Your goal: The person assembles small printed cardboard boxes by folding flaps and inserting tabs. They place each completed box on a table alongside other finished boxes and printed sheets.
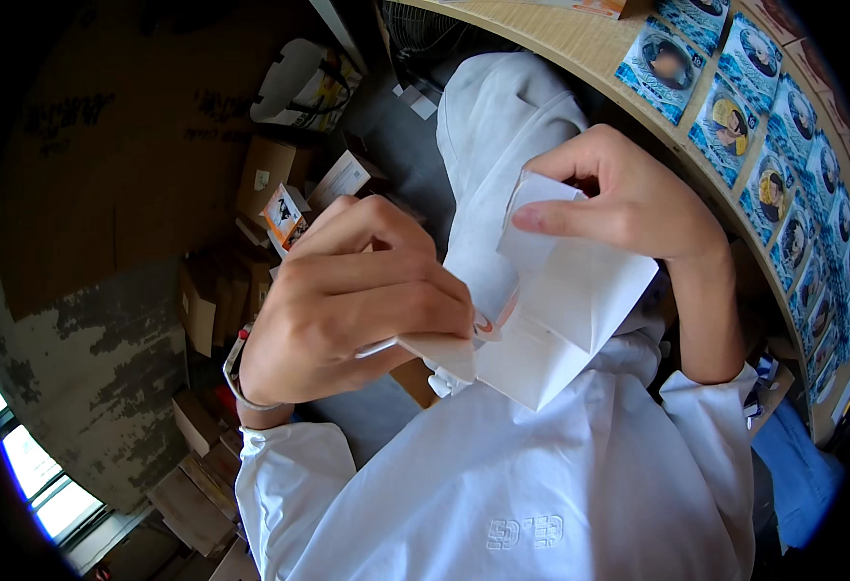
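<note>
Extending left of the desk [590,45], the partly folded white paperboard box [580,290] slants its long axis deskward; left hand [357,290] pinches the outer flap [447,358]; right hand [628,198], nearer the desk, grips the opposite panel [530,252].

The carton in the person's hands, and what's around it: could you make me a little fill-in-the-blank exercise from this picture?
1. The carton held by the left hand and the right hand is coloured ____.
2. A thin band circles the person's ____ wrist.
3. The rows of cards on the wooden table all lie in the picture's ____ half.

Missing words: white; left; right.
</note>
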`<state>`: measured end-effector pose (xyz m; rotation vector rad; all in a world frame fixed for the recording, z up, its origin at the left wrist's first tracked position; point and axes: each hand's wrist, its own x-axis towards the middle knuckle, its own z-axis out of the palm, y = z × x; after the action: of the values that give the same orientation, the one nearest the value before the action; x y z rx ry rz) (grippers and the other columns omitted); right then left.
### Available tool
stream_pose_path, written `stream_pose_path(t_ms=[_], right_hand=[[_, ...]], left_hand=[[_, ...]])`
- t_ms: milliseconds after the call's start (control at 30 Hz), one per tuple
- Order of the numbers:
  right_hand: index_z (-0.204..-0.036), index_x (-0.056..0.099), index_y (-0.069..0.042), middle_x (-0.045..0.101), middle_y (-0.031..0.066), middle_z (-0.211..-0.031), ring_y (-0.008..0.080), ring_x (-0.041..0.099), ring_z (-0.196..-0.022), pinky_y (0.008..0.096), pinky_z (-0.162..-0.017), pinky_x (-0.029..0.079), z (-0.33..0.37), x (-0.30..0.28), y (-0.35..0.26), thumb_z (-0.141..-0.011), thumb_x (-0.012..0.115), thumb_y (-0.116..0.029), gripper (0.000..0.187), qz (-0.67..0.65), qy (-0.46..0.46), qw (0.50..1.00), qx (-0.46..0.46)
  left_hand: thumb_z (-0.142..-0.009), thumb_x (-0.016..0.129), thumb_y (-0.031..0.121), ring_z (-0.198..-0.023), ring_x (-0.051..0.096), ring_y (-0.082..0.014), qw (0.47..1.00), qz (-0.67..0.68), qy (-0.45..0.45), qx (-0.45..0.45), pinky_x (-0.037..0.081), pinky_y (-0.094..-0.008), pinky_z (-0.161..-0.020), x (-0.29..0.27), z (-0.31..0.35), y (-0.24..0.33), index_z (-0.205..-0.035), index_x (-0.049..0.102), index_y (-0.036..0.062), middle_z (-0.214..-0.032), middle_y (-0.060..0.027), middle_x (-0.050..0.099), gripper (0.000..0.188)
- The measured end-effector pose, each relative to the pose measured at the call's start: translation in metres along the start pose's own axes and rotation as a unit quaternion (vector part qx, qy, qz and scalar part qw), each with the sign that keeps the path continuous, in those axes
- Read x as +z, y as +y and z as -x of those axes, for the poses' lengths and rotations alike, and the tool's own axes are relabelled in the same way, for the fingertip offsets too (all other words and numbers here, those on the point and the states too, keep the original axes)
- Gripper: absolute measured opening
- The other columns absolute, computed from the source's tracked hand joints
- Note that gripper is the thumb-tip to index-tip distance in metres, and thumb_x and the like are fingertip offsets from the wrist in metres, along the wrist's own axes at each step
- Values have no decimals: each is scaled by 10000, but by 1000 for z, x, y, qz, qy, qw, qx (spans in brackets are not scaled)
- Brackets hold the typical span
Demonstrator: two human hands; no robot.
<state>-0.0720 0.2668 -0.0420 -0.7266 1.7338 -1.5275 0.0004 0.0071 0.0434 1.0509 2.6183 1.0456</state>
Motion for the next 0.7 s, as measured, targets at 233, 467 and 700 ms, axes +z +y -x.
stream_pose_path(t_ms=[233, 467, 700], right_hand=[[-926, 723, 14, 621, -51, -770, 19, 529, -737, 217, -657, 425, 12, -3, 6, -979, 739, -244, 263, -139, 97, 985, 38], [-1072, 724, -4, 706, 1, -917, 51, 644, -830, 225, -746, 512, 11, 16, 37, -1004, 716, -239, 245, -349, 197, 916, 29], [-1211, 665, -11, 702, 36, -1040, 73, 652, -952, 228, -831, 513, 3, 41, 58, -1028, 681, -232, 288, -395, 295, 868, 50]], left_hand=[[-873, 748, 33, -717, 678, -213, 951, 171, 247, -72, 537, -327, -630, -12, 23, -15, -943, 691, -47, -848, -164, 718, 120], [-934, 645, 198, -630, 538, -126, 934, 71, 348, -25, 423, -256, -565, -55, 63, 3, -986, 627, -44, -804, -134, 611, 248], [-929, 621, 2, -983, 666, -261, 930, 311, 116, -161, 496, -390, -880, 8, 38, 10, -1040, 636, -79, -1080, -222, 702, 139]])
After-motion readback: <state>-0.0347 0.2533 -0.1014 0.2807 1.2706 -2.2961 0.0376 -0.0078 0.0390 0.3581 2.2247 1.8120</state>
